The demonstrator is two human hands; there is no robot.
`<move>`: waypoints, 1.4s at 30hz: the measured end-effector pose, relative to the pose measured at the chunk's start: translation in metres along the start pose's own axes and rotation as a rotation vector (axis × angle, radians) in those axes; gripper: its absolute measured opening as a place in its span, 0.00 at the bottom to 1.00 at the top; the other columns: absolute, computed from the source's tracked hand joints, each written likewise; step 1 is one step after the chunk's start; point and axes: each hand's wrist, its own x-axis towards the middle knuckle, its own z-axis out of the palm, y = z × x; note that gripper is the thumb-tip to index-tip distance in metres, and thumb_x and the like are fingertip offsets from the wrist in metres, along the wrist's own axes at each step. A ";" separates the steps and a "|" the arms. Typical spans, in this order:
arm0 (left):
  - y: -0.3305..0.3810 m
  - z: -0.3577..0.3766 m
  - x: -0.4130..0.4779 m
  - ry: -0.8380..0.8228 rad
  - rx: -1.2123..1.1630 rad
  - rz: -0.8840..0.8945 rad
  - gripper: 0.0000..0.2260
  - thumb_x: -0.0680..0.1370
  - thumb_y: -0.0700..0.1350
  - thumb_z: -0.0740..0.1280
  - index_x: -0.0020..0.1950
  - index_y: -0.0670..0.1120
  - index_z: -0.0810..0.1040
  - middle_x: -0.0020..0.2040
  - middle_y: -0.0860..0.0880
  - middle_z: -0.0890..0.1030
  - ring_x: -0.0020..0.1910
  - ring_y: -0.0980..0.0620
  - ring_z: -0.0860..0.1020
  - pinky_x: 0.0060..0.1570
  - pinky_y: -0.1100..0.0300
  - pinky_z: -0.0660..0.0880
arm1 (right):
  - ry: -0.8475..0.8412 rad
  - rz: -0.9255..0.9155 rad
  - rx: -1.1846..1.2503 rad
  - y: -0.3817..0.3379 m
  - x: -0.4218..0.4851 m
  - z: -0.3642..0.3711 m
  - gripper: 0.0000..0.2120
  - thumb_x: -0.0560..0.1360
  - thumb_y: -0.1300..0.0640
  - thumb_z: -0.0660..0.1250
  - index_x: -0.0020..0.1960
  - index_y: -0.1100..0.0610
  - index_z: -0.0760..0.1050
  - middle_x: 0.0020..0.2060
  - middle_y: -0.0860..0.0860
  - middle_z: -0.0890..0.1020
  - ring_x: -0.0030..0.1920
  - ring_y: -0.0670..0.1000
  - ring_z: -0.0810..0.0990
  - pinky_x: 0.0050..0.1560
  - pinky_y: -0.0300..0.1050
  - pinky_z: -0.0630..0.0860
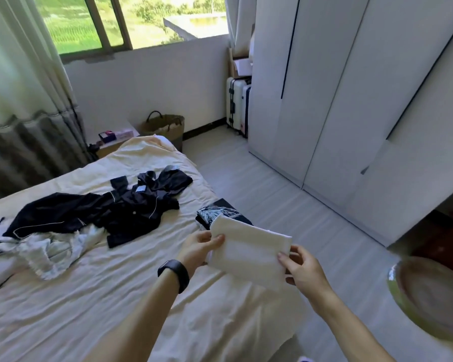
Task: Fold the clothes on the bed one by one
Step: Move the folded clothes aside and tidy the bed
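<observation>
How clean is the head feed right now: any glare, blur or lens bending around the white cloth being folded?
Head view: the window is overexposed, the wide lens bows the wardrobe edges, the round object at lower right is blurred; the white cloth, pinched by left hand and right hand, is sharp but pale against the bed sheet.

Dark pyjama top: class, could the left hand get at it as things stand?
Probably, once freed: only bare sheet separates the pyjama top from the left hand, which pinches the folded white cloth.
</observation>
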 end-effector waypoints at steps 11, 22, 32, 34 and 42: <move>-0.019 0.001 0.123 0.167 0.077 -0.302 0.10 0.78 0.43 0.72 0.58 0.43 0.81 0.52 0.46 0.84 0.43 0.52 0.82 0.31 0.66 0.75 | -0.219 0.281 -0.069 0.043 0.144 0.021 0.03 0.80 0.57 0.69 0.53 0.55 0.77 0.48 0.55 0.83 0.40 0.53 0.82 0.37 0.42 0.78; -0.024 0.001 0.279 0.222 0.257 -0.457 0.14 0.77 0.43 0.73 0.62 0.45 0.78 0.59 0.43 0.82 0.54 0.46 0.80 0.48 0.55 0.76 | -0.199 0.518 -0.034 0.076 0.264 0.059 0.09 0.82 0.52 0.66 0.53 0.59 0.74 0.55 0.55 0.80 0.51 0.58 0.84 0.43 0.49 0.83; -0.018 -0.035 0.413 0.262 0.272 -0.322 0.18 0.78 0.43 0.72 0.67 0.43 0.77 0.62 0.44 0.81 0.49 0.53 0.80 0.35 0.69 0.75 | -0.101 0.524 0.039 0.057 0.360 0.124 0.09 0.81 0.55 0.65 0.57 0.59 0.74 0.52 0.52 0.82 0.51 0.56 0.84 0.40 0.44 0.83; -0.033 -0.040 0.425 0.328 0.386 -0.299 0.24 0.78 0.48 0.71 0.72 0.46 0.72 0.68 0.45 0.76 0.60 0.49 0.77 0.50 0.63 0.77 | -0.155 0.553 -0.070 0.070 0.373 0.134 0.08 0.80 0.54 0.65 0.57 0.57 0.73 0.52 0.52 0.83 0.48 0.54 0.86 0.43 0.46 0.82; -0.117 -0.021 0.413 0.266 1.180 -0.031 0.30 0.80 0.66 0.54 0.81 0.60 0.53 0.83 0.50 0.46 0.81 0.47 0.44 0.76 0.43 0.42 | -0.023 0.303 -0.480 0.098 0.378 0.136 0.09 0.80 0.50 0.65 0.59 0.50 0.73 0.53 0.44 0.78 0.59 0.50 0.77 0.63 0.48 0.72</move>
